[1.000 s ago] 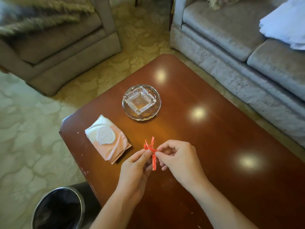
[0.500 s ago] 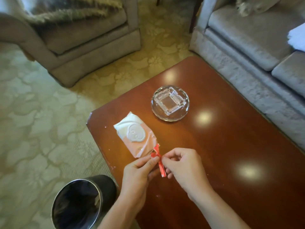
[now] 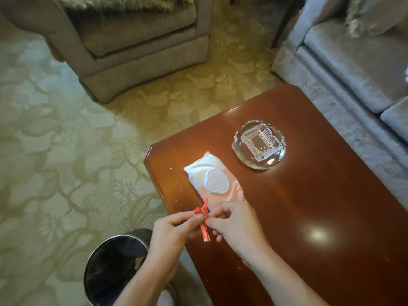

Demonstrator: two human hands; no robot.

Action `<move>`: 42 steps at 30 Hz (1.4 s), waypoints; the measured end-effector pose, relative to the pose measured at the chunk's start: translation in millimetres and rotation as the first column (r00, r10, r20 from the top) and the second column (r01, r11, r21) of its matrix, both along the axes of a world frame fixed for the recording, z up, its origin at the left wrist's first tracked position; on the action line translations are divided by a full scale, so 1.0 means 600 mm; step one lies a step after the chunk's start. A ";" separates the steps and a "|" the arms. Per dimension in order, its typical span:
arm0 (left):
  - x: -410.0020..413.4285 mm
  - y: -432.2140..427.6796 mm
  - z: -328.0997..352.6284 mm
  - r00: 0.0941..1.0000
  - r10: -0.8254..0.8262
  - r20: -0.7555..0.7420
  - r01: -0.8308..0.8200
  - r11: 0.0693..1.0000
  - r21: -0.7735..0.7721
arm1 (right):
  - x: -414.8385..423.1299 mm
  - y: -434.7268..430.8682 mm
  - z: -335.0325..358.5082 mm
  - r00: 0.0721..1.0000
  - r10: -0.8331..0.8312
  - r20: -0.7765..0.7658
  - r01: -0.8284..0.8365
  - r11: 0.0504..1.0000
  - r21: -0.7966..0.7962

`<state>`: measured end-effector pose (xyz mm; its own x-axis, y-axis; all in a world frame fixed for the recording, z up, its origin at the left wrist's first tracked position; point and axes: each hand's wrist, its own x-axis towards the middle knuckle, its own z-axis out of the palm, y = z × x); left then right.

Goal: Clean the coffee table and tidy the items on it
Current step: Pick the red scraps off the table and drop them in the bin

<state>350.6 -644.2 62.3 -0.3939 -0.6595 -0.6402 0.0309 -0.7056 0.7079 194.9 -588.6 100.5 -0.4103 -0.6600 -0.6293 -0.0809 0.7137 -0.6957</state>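
Observation:
A small red wrapper [image 3: 203, 219], twisted in the middle, is pinched from both sides by my left hand [image 3: 174, 235] and my right hand [image 3: 234, 226]. They hold it just above the left edge of the glossy brown coffee table [image 3: 320, 217]. A pink and white wipes pack [image 3: 212, 180] lies on the table right behind my hands. Farther back stands a clear glass ashtray [image 3: 259, 143]. A round metal bin [image 3: 114, 266] with a dark liner stands on the floor below my left forearm.
A grey armchair [image 3: 136, 47] stands on the patterned carpet [image 3: 55, 162] at the back left. A pale sofa [image 3: 357, 69] runs along the table's right side. Small crumbs dot the table near its left edge.
The view has swung left and down, so the bin and carpet fill more of the frame. My hands, still pinching the red wrapper, have moved toward the table's left edge, nearer the bin.

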 end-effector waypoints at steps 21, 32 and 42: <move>0.327 -0.026 -0.144 0.915 0.357 0.187 -0.387 0.908 0.161 | 0.297 -0.078 -0.137 0.963 0.073 0.258 -0.087 0.995 0.044; 0.456 0.075 -0.354 0.738 -0.026 0.674 -0.152 0.967 0.203 | 0.244 0.019 -0.169 0.919 0.058 -0.390 -0.031 0.997 0.076; 0.342 0.079 -0.283 0.754 -0.125 0.645 0.130 0.991 0.041 | 0.121 -0.026 -0.202 0.827 0.025 -0.562 0.087 0.981 0.171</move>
<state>556.0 -596.7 -107.4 0.0293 -0.6379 -0.7696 -0.5240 -0.6654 0.5316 267.3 -604.3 -20.6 -0.7465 -0.5381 -0.3915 -0.3916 0.8309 -0.3953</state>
